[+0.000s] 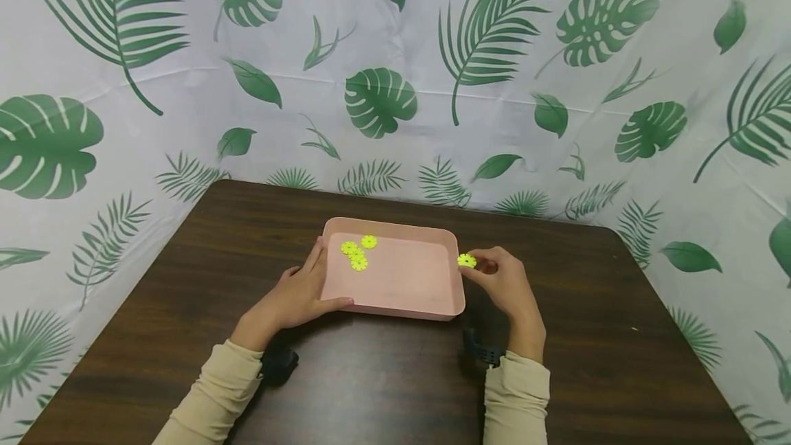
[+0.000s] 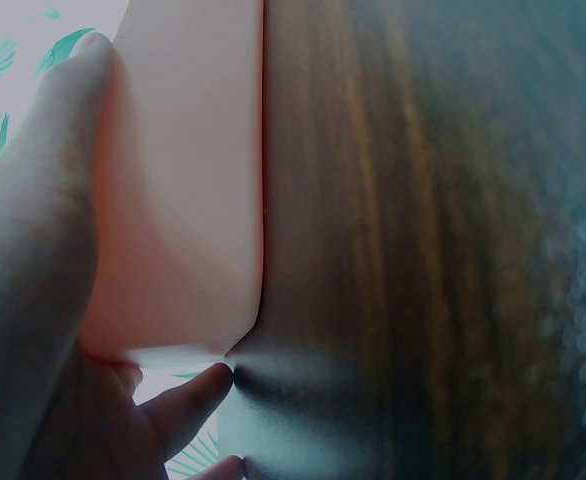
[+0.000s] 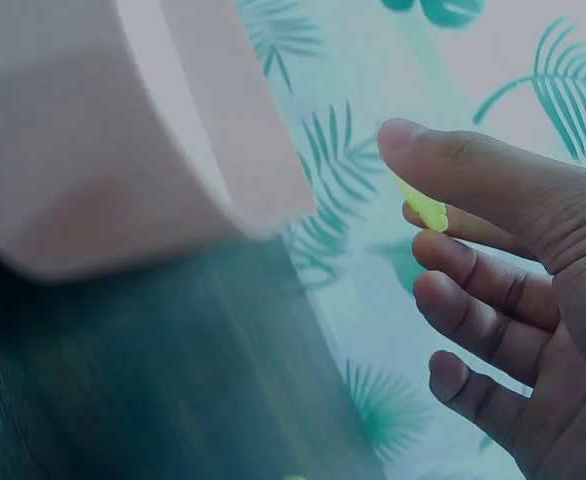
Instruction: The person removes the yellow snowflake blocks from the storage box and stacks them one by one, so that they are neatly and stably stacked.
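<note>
A shallow pink tray lies on the table. Several neon-yellow notched discs are grouped at the left inside it. My left hand rests spread round the tray's near left corner, thumb along the front side and fingers along the left side. Between thumb and index finger, my right hand pinches another yellow notched disc just outside the tray's right rim. In the right wrist view that disc appears edge-on, partly covered by the thumb, while the other fingers are loosely bent.
The dark wood-grain table extends around the tray. Behind it hangs a white cloth printed with green leaves. Black bands are on the wrists. A tiny pale speck lies on the table at the right.
</note>
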`<state>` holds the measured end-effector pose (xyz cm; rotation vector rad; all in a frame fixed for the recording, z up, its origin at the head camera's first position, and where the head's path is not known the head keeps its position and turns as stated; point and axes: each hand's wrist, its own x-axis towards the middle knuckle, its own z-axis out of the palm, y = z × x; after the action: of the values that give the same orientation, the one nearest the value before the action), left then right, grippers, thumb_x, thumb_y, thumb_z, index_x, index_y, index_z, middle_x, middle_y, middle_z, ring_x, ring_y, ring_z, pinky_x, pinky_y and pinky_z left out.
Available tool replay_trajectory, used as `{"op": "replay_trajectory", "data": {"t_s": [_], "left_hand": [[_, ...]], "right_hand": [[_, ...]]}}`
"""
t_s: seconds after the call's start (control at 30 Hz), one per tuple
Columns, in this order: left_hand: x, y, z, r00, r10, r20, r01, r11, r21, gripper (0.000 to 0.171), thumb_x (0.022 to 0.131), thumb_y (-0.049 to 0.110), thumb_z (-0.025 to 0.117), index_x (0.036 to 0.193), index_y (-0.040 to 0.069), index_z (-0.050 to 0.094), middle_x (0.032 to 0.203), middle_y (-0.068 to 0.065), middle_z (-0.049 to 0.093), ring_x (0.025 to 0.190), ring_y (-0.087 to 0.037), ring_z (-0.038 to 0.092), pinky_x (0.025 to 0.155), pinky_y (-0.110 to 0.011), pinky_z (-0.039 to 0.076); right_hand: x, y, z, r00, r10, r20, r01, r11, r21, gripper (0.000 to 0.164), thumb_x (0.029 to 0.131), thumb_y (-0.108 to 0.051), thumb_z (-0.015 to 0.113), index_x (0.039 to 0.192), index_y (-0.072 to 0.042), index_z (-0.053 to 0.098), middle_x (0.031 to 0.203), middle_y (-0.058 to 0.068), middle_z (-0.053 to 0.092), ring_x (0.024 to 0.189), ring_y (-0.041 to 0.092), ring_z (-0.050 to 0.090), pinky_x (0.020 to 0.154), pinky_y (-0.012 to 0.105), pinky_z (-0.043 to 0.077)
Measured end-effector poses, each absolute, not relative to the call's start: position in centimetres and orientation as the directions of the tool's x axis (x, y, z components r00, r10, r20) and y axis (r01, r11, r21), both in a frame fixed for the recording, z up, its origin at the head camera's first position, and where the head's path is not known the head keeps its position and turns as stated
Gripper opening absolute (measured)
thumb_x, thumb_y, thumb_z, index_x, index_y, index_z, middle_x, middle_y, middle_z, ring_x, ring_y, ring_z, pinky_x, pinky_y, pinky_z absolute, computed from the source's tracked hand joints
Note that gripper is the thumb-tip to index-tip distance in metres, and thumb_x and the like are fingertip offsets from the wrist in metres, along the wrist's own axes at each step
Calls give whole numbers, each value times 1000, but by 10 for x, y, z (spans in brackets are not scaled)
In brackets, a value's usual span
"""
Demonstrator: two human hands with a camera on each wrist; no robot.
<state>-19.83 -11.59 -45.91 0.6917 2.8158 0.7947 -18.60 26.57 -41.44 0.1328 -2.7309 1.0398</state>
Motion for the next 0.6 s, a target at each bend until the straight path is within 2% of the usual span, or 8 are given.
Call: {"op": "replay_trajectory", "data": {"t_s": [0.27, 0.6], "left_hand": [[-197, -116, -458, -882, 472, 0, 398, 744, 536, 117, 92, 68, 62, 161, -10, 8, 170, -28, -1, 150, -43, 32, 107, -75, 30], [-197, -115, -458, -887, 461, -9, 379, 740, 556, 118, 91, 68, 63, 162, -8, 7, 170, -27, -3, 150, -44, 32, 107, -76, 28]], "right_hand": [[-172, 296, -414, -975, 34, 219, -113, 773, -624, 36, 90, -20, 83, 118, 2, 75, 98, 13, 64, 85, 25, 59, 73, 35, 50], [-161, 332, -430, -988, 70, 140, -27, 805, -592, 38, 93, -25, 81, 119, 2, 74, 104, 17, 66, 88, 27, 60, 76, 38, 51]]}}
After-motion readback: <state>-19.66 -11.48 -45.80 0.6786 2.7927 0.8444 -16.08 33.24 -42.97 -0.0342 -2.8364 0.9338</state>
